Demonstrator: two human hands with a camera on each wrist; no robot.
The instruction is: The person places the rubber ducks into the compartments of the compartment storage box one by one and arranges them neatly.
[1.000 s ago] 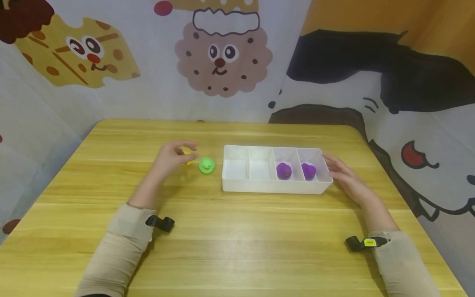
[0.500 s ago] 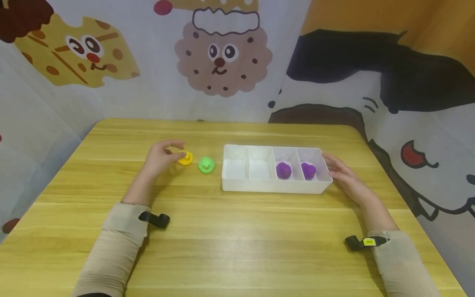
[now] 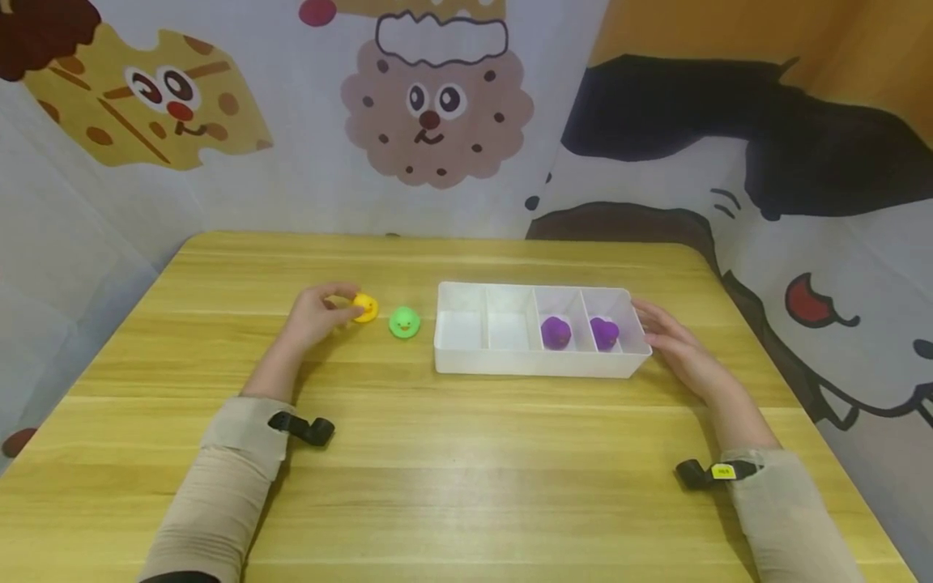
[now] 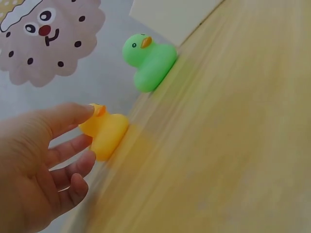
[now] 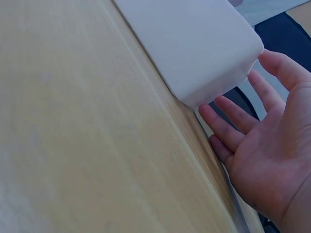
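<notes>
In the head view my left hand (image 3: 318,314) holds a yellow rubber duck (image 3: 367,307) on the table, left of a green rubber duck (image 3: 404,322). The left wrist view has the thumb against the yellow duck's (image 4: 111,138) head, with fingers behind it; the green duck (image 4: 154,63) stands farther off. My right hand (image 3: 681,352) rests its extended fingertips against the right end of a white divided box (image 3: 543,363). In the right wrist view those fingers (image 5: 226,124) lie along the box's end wall (image 5: 226,80).
Two purple rubber ducks, one (image 3: 556,333) in the third compartment and one (image 3: 604,333) in the rightmost, sit in the box. The two left compartments hold nothing. A wooden table (image 3: 452,470) lies beneath, with a cartoon-print curtain (image 3: 291,194) behind its far edge.
My left hand has drawn back to the left from above the yellow duck, then closed its thumb and fingers on the duck. The right hand and box stay put.
</notes>
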